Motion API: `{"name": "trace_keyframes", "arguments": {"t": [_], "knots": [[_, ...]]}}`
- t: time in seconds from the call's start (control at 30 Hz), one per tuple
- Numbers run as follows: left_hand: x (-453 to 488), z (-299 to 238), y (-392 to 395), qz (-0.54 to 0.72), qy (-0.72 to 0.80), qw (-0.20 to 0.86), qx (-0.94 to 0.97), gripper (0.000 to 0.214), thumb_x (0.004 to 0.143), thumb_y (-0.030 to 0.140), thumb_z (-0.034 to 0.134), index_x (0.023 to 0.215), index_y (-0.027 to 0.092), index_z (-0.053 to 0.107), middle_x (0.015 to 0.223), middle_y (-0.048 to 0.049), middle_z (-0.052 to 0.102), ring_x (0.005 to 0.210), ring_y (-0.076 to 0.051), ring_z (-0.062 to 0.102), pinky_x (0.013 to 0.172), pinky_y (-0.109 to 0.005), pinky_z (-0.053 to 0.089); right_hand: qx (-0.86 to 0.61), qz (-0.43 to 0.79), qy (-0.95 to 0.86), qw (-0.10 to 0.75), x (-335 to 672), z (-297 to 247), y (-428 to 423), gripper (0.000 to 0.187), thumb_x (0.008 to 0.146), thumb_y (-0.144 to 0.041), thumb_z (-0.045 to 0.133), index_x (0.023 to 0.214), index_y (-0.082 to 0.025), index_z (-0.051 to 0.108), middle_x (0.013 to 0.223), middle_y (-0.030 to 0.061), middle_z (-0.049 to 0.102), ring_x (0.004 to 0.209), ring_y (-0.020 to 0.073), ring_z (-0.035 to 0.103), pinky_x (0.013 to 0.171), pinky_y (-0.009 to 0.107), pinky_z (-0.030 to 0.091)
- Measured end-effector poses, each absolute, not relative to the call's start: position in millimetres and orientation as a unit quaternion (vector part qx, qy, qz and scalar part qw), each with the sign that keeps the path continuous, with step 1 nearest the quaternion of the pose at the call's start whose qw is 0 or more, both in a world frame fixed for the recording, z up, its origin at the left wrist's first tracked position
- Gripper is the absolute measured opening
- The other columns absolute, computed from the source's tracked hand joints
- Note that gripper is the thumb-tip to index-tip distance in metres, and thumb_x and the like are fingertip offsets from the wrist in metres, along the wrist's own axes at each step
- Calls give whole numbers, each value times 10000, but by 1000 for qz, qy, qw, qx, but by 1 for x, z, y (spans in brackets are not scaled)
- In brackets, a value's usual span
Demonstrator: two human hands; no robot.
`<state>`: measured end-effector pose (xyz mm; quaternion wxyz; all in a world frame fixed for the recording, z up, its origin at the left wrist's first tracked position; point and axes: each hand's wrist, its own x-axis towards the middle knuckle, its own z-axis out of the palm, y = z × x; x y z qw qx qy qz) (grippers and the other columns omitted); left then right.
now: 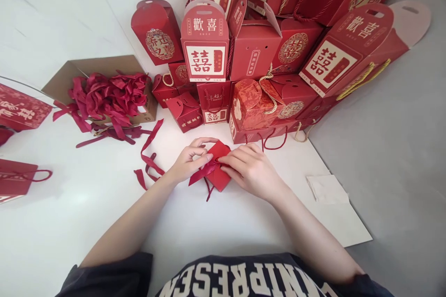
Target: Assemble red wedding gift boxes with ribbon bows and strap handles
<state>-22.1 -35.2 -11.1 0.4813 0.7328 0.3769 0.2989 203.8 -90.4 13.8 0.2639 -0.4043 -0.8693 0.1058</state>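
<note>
A small red gift box (219, 181) sits on the white table in front of me, turned so that one corner points my way. Across its top runs a dark red satin ribbon (200, 174), one tail of which hangs off to the left. My left hand (190, 160) is closed with thumb and fingers on the ribbon and the box's left side. From the right, my right hand (252, 167) pinches the ribbon near the middle of the box, its fingertips partly hidden. A dark red cord handle (209, 192) droops from the box's near side.
A cardboard box (59, 81) at the left back overflows with red ribbons (108, 95). Loose ribbon strips (149, 148) lie left of my hands. Stacked red gift boxes (205, 58) fill the back. White tissue (327, 189) lies near the table's right edge; a red bag (17, 178) stands far left.
</note>
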Motion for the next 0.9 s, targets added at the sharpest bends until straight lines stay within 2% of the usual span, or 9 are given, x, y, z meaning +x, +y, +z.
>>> {"name": "trace_keyframes", "arguments": {"t": [0.1, 0.2, 0.33, 0.4, 0.5, 0.67, 0.8, 0.9], "knots": [[-22, -11, -36, 303, 374, 459, 747, 438, 901, 398, 591, 533, 166, 534, 1352, -85, 584, 1219, -256, 556, 1105, -437, 388, -427, 87, -864, 254, 194, 12, -90, 257, 1019, -238, 416, 954, -198, 661, 892, 89, 713, 833, 221, 617, 753, 372, 389], [-21, -11, -37, 313, 376, 451, 747, 453, 895, 382, 603, 509, 163, 510, 1325, -82, 603, 1210, -247, 563, 1105, -430, 389, -485, 149, -818, 270, 191, 15, -88, 241, 999, -302, 460, 841, -204, 612, 807, 70, 699, 706, 195, 616, 675, 335, 410], [-19, -12, -37, 319, 390, 465, 728, 496, 875, 378, 636, 457, 156, 487, 1308, -67, 620, 1195, -250, 574, 1117, -445, 375, -562, 362, -690, 277, 192, 22, -88, 322, 946, -387, 527, 671, -222, 501, 564, -7, 626, 478, 143, 561, 510, 271, 411], [-17, -14, -39, 329, 399, 498, 696, 507, 866, 386, 646, 451, 152, 473, 1338, -68, 608, 1160, -257, 600, 1081, -449, 416, -562, 477, -618, 273, 194, 23, -88, 360, 928, -414, 544, 631, -221, 479, 500, -24, 607, 426, 134, 564, 458, 250, 432], [-12, -16, -42, 350, 414, 551, 635, 520, 858, 398, 652, 450, 151, 446, 1361, -86, 602, 1119, -268, 630, 1000, -439, 483, -543, 572, -554, 266, 199, 20, -88, 367, 891, -466, 592, 641, -209, 516, 501, -21, 625, 405, 131, 582, 404, 231, 448], [-6, -18, -44, 355, 425, 572, 605, 477, 857, 398, 653, 484, 154, 482, 1356, -95, 609, 1169, -275, 605, 1029, -451, 463, -478, 619, -580, 228, 219, 17, -91, 370, 895, -512, 592, 724, -184, 610, 547, -2, 664, 432, 117, 605, 430, 213, 464], [-6, -18, -43, 342, 430, 572, 609, 514, 851, 444, 652, 479, 157, 444, 1330, -108, 619, 1150, -276, 615, 991, -443, 491, -431, 637, -622, 148, 246, 14, -93, 321, 929, -454, 557, 796, -184, 666, 643, 12, 707, 555, 138, 683, 524, 227, 519], [-9, -16, -43, 327, 415, 555, 643, 474, 833, 444, 683, 511, 159, 482, 1331, -108, 611, 1186, -279, 598, 1034, -447, 463, -392, 643, -655, 62, 267, 16, -90, 287, 921, -405, 562, 857, -180, 729, 750, 34, 737, 659, 166, 708, 594, 259, 543]]}}
